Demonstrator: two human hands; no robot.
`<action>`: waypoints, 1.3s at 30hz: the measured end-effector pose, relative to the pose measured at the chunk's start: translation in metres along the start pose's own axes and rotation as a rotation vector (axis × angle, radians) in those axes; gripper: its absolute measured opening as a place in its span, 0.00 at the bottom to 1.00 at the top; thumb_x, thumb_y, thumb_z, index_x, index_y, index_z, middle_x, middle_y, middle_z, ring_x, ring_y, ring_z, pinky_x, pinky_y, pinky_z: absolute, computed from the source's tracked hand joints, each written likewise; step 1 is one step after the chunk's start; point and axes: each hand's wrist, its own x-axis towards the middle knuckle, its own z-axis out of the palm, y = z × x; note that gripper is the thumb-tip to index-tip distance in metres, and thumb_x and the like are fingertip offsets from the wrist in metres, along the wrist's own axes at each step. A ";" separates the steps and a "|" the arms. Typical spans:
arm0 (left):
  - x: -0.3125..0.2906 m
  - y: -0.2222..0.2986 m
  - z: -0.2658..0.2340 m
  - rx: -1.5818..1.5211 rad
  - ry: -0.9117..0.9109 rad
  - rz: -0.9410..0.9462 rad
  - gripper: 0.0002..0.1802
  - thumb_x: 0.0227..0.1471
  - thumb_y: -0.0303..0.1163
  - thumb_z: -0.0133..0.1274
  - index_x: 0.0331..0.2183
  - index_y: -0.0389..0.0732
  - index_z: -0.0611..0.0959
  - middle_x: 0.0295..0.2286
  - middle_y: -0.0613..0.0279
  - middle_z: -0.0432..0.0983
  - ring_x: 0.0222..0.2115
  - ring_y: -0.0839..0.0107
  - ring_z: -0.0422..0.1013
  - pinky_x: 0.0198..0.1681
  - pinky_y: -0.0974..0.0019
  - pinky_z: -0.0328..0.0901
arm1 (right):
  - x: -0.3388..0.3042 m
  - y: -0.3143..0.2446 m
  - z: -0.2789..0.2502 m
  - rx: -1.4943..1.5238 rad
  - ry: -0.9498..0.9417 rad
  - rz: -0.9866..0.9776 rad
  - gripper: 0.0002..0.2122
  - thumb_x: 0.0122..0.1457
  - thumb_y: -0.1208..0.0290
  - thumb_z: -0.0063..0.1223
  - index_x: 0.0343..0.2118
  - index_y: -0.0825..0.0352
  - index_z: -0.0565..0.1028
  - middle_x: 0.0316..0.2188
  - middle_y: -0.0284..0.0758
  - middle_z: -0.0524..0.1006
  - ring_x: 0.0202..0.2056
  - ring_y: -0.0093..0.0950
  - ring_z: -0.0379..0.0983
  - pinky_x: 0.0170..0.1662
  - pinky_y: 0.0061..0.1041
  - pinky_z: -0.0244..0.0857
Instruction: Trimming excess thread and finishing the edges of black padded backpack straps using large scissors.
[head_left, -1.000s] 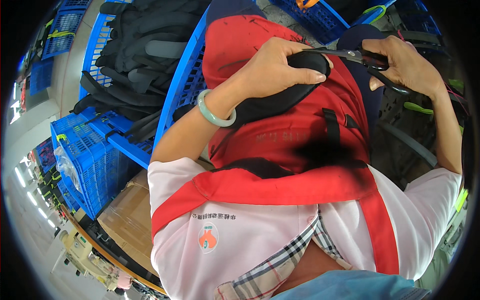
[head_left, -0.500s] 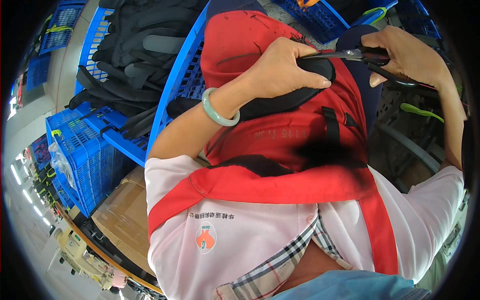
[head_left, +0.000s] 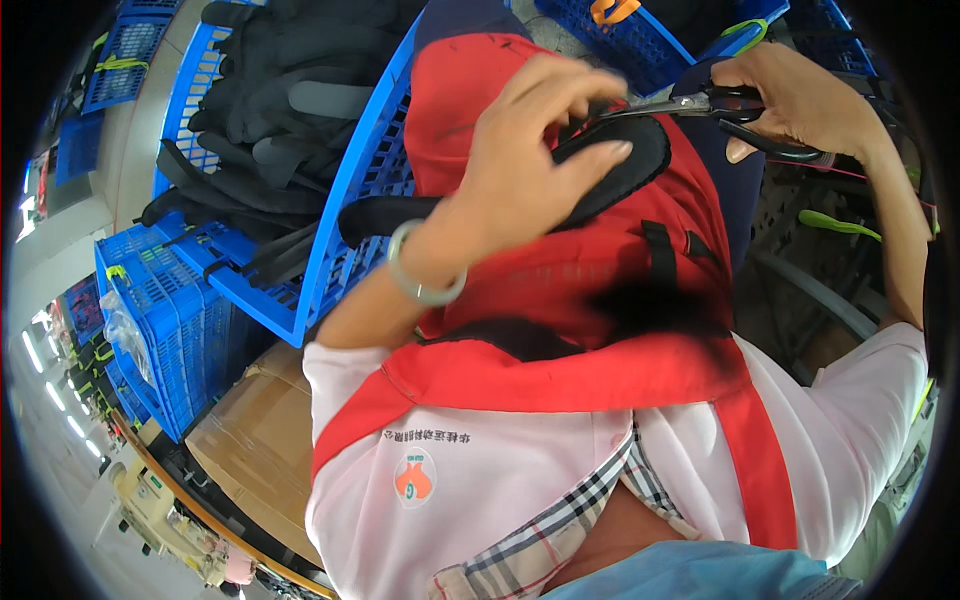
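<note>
My right hand [head_left: 800, 100] grips a pair of black-handled scissors [head_left: 690, 104], their blades pointing left. A black padded strip with a rounded end [head_left: 640, 150] lies across the red apron [head_left: 590, 250] on my lap, just below the blades. Over its middle, my left hand [head_left: 530, 150] is loosely curved, thumb and fingers apart, with some motion blur. The thumb is above the strip; whether it touches cannot be told. On the left wrist is a pale green bangle [head_left: 425, 275]. Part of the strip is hidden behind that hand.
A blue crate [head_left: 340, 200] at my left is heaped with black strips [head_left: 275, 100]. Behind it stand another blue crate [head_left: 170, 330] and a cardboard box [head_left: 250, 430]. More blue crates [head_left: 640, 50] are at the far right. Thread scraps dot the apron.
My left hand has loosened from its pinch near the strip's end and shifted left, its fingers lifting. The scissors have moved slightly left; the right hand keeps its grip.
</note>
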 end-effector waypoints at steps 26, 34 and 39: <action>0.028 0.013 -0.002 -0.971 0.251 -0.528 0.24 0.51 0.19 0.54 0.51 0.32 0.70 0.41 0.57 0.74 0.42 0.68 0.72 0.48 0.65 0.68 | 0.007 -0.018 0.129 0.764 0.599 0.103 0.23 0.50 0.53 0.64 0.29 0.71 0.67 0.16 0.44 0.63 0.19 0.32 0.59 0.25 0.32 0.56; -0.006 -0.059 0.005 -1.014 0.319 -0.616 0.14 0.48 0.18 0.57 0.39 0.36 0.77 0.36 0.60 0.76 0.37 0.68 0.75 0.44 0.65 0.70 | 0.031 -0.025 0.155 0.759 0.401 0.023 0.26 0.48 0.52 0.64 0.37 0.72 0.69 0.23 0.46 0.72 0.27 0.43 0.71 0.31 0.36 0.62; -0.008 -0.064 0.005 -1.032 0.257 -0.566 0.17 0.47 0.15 0.57 0.41 0.38 0.76 0.36 0.61 0.76 0.38 0.68 0.74 0.46 0.64 0.70 | 0.029 -0.029 0.145 0.871 0.215 0.026 0.36 0.44 0.47 0.66 0.47 0.72 0.65 0.39 0.49 0.74 0.44 0.46 0.72 0.45 0.38 0.64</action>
